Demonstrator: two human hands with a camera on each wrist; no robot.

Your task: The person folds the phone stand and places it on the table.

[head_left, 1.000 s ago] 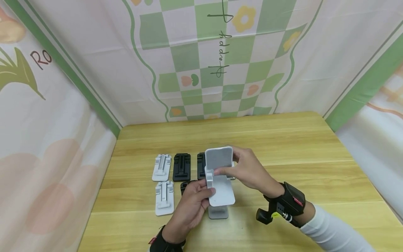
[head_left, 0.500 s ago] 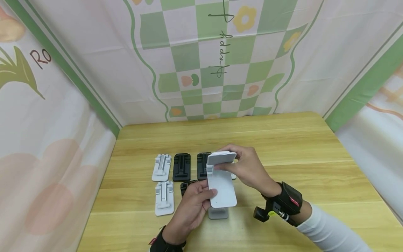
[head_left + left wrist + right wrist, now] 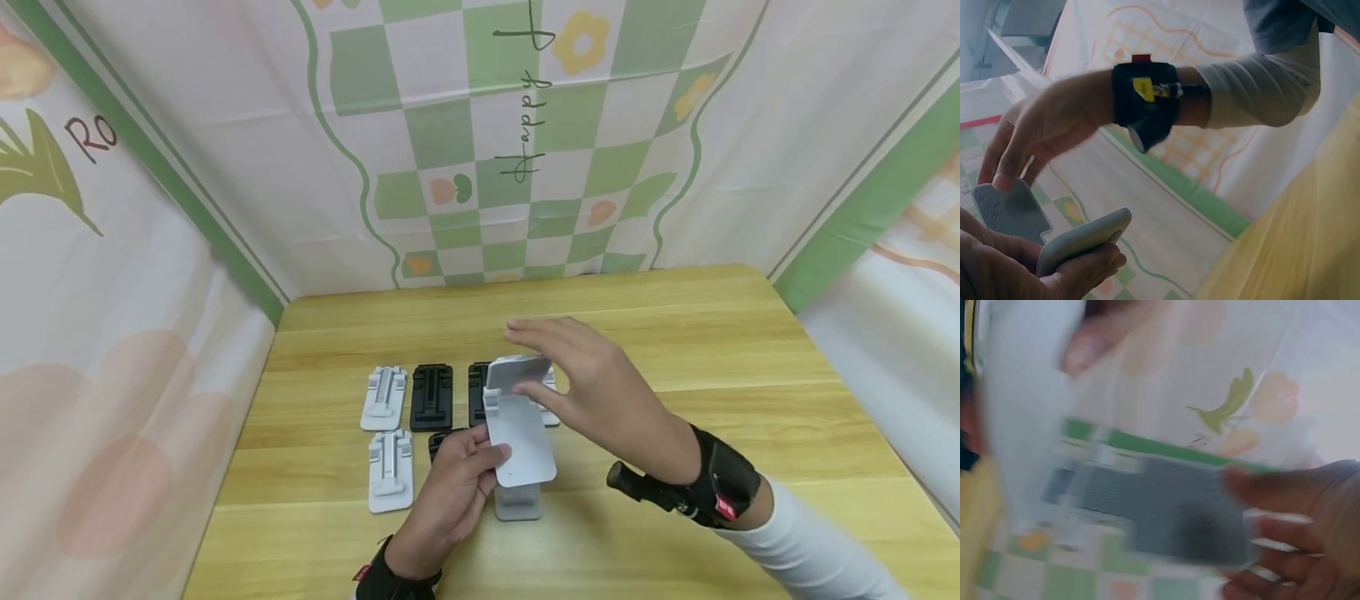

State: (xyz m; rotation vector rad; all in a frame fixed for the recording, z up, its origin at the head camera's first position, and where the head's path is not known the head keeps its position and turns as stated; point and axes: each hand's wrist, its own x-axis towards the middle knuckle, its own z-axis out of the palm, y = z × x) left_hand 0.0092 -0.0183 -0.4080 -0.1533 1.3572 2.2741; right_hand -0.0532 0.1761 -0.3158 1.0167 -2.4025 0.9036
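Observation:
A white folding phone stand [image 3: 525, 450] is held above the table, its flat base facing the head camera. My left hand [image 3: 457, 483] grips the base at its left edge, thumb on the face. The stand's upper plate [image 3: 513, 373], with a grey ribbed pad, tilts out from the base at the far end. My right hand [image 3: 592, 375] is at this plate, its fingers stretched out above the top edge and its thumb in front. In the right wrist view, the thumb overlaps the corner of the grey pad [image 3: 1191, 515]; that view is blurred.
On the wooden table [image 3: 675, 333] lie folded stands in rows: white ones [image 3: 384, 398] [image 3: 391, 472] at left, a black one [image 3: 431, 397] beside them. Others, including a black stand [image 3: 477, 394] and a pale one [image 3: 517, 506], are partly hidden. Patterned cloth [image 3: 262, 167] surrounds the table.
The upper plate was first raised, then folded down further toward the base, and now shows its pad somewhat more. The right hand has let go of its pinch and spread its fingers upward.

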